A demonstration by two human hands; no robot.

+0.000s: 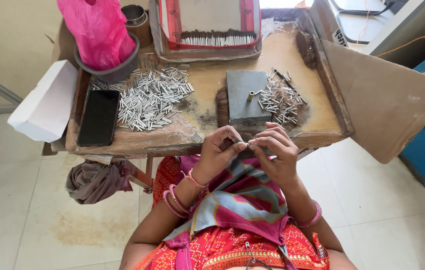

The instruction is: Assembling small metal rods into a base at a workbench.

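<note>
My left hand (220, 149) and my right hand (276, 152) meet at the near edge of a small wooden work table (207, 80). Their fingertips pinch a thin short metal tube (246, 144) between them. Just beyond my hands lies a grey stone block (245, 100) with a small brass peg (250, 96) standing on it. A small heap of metal tubes (280, 100) lies right of the block. A larger heap of the same tubes (150, 97) spreads over the table's left half.
A black phone (98, 117) lies at the table's left edge, beside a white box (47, 102). A pink plastic bag (97, 30) sits in a dark bowl. A tray of upright sticks (217, 37) stands at the back. Cardboard flap (387, 100) hangs right; brown cloth (97, 180) hangs below.
</note>
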